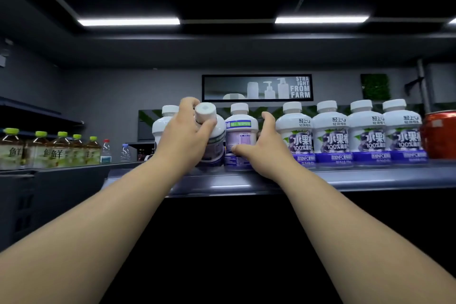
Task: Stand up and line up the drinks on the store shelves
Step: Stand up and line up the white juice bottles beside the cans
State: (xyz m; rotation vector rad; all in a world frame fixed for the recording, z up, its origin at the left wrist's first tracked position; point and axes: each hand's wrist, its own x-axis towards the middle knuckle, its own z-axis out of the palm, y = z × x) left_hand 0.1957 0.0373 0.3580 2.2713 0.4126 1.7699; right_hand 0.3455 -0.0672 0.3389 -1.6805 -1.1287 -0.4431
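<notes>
Bottles [330, 131]: glossy white plastic, printed labels. Shelf [370, 177]: smooth, reflective. Can [439, 134]: shiny red metal.

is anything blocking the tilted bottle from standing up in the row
Nothing visible does. The left hand holds the tilted bottle in the gap between two upright bottles; the right hand touches the one beside it.

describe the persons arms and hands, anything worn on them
Both forearms are bare up to the bottom edge of the picture: no sleeves show. The left hand and right hand carry no gloves, rings, watch or bracelet that can be seen. No markings show on either arm.
</notes>
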